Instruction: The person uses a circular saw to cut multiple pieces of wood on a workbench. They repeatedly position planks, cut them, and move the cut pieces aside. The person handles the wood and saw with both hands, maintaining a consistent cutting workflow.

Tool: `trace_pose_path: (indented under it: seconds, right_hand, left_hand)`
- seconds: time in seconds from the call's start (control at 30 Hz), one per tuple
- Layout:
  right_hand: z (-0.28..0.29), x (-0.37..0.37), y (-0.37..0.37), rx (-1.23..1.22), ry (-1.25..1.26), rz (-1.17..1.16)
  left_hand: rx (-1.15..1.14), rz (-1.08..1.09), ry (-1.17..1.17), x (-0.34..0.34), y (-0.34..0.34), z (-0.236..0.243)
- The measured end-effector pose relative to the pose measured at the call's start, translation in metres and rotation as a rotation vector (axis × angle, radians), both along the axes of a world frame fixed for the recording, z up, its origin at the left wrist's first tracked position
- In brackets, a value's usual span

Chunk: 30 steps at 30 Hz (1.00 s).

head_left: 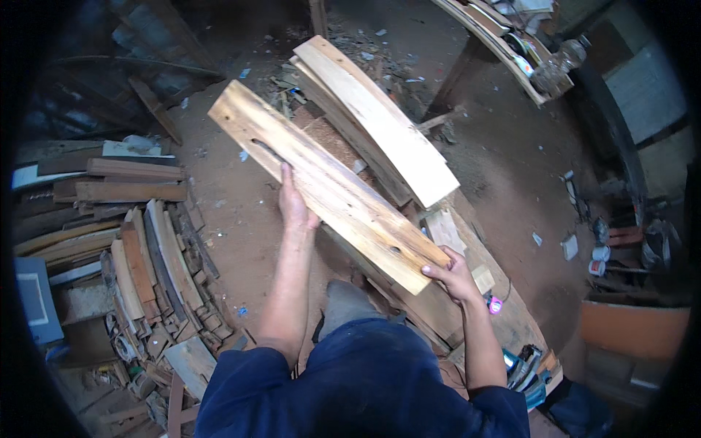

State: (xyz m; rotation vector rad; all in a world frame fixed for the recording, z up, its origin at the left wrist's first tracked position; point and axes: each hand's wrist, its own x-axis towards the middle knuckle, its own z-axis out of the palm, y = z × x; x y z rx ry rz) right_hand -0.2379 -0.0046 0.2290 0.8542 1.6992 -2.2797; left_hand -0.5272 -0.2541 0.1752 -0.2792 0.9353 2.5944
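A long wooden plank (328, 190) with dark knots and streaks is held up slantwise in front of me, running from far left to near right. My left hand (294, 201) grips its left edge around the middle, fingers hidden underneath. At the near right end, my right hand (454, 276) is closed on the corner with the thumb on top. Just beyond it, a paler board (383, 120) lies on top of other timber on the workbench (504, 296). A small pink tape measure (495, 304) sits on the bench beside my right wrist.
Stacked wood offcuts (157, 255) fill the left side. A teal power tool (529, 372) rests at the bench's near right end. A shelf (504, 51) at the far right carries a clear plastic bottle (562, 62). Wood scraps (365, 66) litter the floor beyond the bench.
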Motion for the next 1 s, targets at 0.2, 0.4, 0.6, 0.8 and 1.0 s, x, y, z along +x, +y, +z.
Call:
trace_pose_path:
  seconds: [0.2, 0.4, 0.6, 0.8, 1.0]
  right_hand:
    - [-0.029, 0.023, 0.006, -0.024, -0.041, -0.021]
    - [-0.043, 0.043, 0.013, 0.106, -0.059, 0.000]
    - [-0.038, 0.053, -0.005, 0.569, 0.093, 0.000]
    - [-0.048, 0.087, -0.044, 1.366, 0.380, -0.020]
    - [-0.046, 0.094, -0.060, 1.316, 0.155, -0.089]
  left_hand:
    - [-0.151, 0.018, 0.070, 0.019, 0.012, 0.016]
    - [-0.092, 0.030, 0.117, 0.013, -0.003, -0.017]
    - [0.235, -0.035, 0.012, 0.008, 0.000, -0.037]
    - [0.816, -0.177, 0.044, 0.019, 0.027, -0.040]
    - [0.992, -0.249, -0.091, 0.023, 0.024, -0.059]
